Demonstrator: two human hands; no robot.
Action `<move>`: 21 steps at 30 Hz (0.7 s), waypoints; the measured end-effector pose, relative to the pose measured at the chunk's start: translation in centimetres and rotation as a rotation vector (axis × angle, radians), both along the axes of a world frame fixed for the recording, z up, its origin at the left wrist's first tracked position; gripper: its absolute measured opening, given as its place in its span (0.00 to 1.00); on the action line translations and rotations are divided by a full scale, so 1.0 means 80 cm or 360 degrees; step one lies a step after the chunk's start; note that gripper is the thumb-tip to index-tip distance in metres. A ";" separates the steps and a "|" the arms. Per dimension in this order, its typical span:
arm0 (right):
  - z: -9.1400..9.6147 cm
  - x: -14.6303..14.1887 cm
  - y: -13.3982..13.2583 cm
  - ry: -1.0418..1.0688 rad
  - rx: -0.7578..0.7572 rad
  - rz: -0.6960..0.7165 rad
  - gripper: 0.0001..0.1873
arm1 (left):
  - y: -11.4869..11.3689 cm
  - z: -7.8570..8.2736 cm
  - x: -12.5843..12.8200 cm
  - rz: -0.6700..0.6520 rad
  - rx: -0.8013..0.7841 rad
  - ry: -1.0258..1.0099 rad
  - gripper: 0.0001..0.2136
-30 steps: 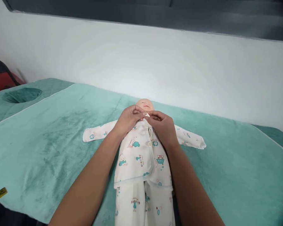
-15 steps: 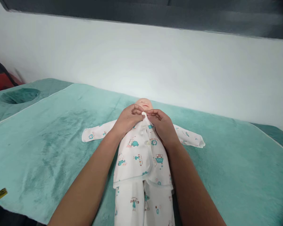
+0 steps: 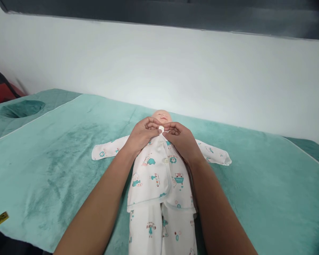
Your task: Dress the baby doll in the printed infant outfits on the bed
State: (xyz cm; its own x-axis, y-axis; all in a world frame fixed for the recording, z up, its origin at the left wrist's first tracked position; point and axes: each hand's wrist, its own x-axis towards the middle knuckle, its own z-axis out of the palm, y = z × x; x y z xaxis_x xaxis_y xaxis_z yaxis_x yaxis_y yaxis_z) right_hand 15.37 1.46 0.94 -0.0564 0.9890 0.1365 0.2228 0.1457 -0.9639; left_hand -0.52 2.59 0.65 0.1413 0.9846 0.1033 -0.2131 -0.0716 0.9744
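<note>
A baby doll (image 3: 162, 115) lies on its back, dressed in a white baby shirt (image 3: 151, 177) with teal and red prints and matching trousers (image 3: 146, 233). Both sleeves stretch out sideways. At the neck, my left hand (image 3: 143, 132) pinches the shirt's collar from the left. Opposite it, my right hand (image 3: 180, 136) grips the collar's other side with thumb and fingers. A small pale piece of the collar (image 3: 161, 128) shows between my fingertips. Farther down the front, a button (image 3: 166, 160) sits on the overlapping edge.
A teal plush cover (image 3: 55, 170) spreads under the doll, with a round hole (image 3: 23, 108) at the far left. Behind stands a white wall (image 3: 159, 67) with a dark panel above. A red and black object (image 3: 1, 88) is at the left edge.
My fingertips have shifted slightly at the collar, and more of its pale piece shows between them. The doll and sleeves lie nearly as before.
</note>
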 end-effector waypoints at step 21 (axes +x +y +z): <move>-0.001 -0.006 0.000 -0.0010 0.0021 -0.0132 0.13 | -0.001 0.005 0.000 0.0191 0.0354 0.0795 0.13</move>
State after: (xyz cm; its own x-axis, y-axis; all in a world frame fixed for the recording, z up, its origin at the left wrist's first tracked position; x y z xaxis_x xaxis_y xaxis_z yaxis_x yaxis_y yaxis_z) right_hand 14.91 1.46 0.84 0.0247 0.9885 0.1492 0.2404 0.1390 -0.9607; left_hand -0.48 2.51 1.02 0.1146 0.9588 0.2599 0.2930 -0.2826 0.9134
